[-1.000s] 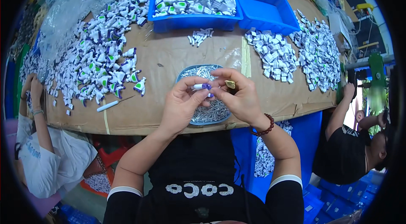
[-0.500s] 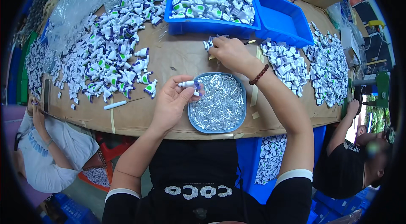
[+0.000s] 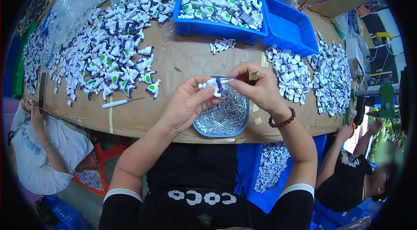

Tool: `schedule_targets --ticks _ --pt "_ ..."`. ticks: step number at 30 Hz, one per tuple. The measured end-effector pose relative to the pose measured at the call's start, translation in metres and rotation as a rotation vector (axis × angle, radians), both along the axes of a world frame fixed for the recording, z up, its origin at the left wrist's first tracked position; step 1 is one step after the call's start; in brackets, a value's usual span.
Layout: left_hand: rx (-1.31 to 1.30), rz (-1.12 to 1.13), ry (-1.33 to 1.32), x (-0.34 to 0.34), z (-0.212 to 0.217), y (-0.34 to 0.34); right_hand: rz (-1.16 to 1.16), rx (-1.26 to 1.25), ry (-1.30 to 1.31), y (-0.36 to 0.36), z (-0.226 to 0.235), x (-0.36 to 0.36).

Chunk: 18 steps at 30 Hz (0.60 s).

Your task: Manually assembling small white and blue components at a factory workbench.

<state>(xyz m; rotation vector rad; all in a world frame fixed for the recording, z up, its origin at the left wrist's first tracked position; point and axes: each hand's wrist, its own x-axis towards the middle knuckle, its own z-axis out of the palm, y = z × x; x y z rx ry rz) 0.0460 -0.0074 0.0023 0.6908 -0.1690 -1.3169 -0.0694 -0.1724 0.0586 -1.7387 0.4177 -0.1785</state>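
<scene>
- Left hand [image 3: 184, 106] closed on a small white-and-purple plastic toy part [image 3: 211, 85], hard and glossy, held above the dish.
- Right hand [image 3: 256, 87] pinches a thin metal pin [image 3: 229, 81] at the part's end; not seated yet, I judge.
- Beneath, a round blue dish [image 3: 223, 115] of shiny pins.
- At ten o'clock a big heap of parts [image 3: 110, 56]; at twelve a blue bin [image 3: 217, 13] holding more.

Brown surface [image 3: 182, 62] carries a large heap of white, green and purple plastic parts [image 3: 108, 56] at left. Two blue bins at rear: one [image 3: 217, 30] filled with similar parts, one [image 3: 289, 28] beside it. Smaller white pieces [image 3: 291, 73] lie at right.
</scene>
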Motion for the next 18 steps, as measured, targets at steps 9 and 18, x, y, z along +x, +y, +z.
schedule_targets --ticks 9,18 --pt "-0.046 -0.015 -0.037 -0.008 0.007 0.002 -0.011 -0.186 -0.096 0.016 -0.007 -0.021" --pt "0.011 -0.034 -0.037 -0.014 0.01 0.003 -0.025 -0.28 -0.12 0.02 -0.003 -0.024"
